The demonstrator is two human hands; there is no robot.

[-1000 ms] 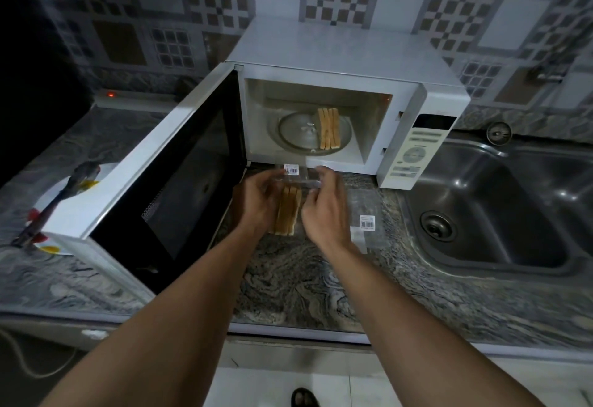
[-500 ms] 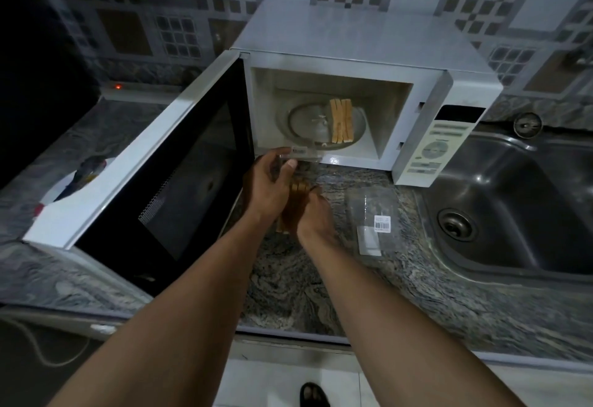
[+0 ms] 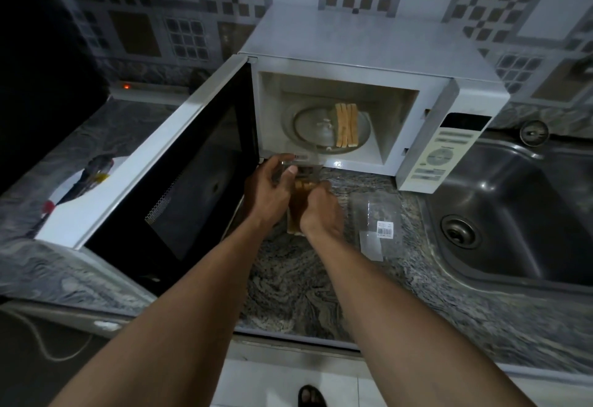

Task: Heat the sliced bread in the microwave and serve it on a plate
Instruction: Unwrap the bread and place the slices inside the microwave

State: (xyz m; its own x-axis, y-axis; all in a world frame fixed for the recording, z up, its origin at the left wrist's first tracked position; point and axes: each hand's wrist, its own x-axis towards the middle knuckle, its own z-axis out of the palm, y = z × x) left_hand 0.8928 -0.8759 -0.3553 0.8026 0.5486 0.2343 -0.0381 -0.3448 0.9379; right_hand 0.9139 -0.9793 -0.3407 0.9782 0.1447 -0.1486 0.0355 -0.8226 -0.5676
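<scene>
Left hand (image 3: 271,190) grips the clear packet (image 3: 307,165) — right hand (image 3: 321,212) pinches bread slices (image 3: 305,185) inside it.

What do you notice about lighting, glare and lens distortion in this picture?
Head view: dim overall, far left corner nearly black; a small bright glint on the front sill of the microwave; the wide-angle lens bends the counter edge and sink; the bread inside is legible.
</scene>
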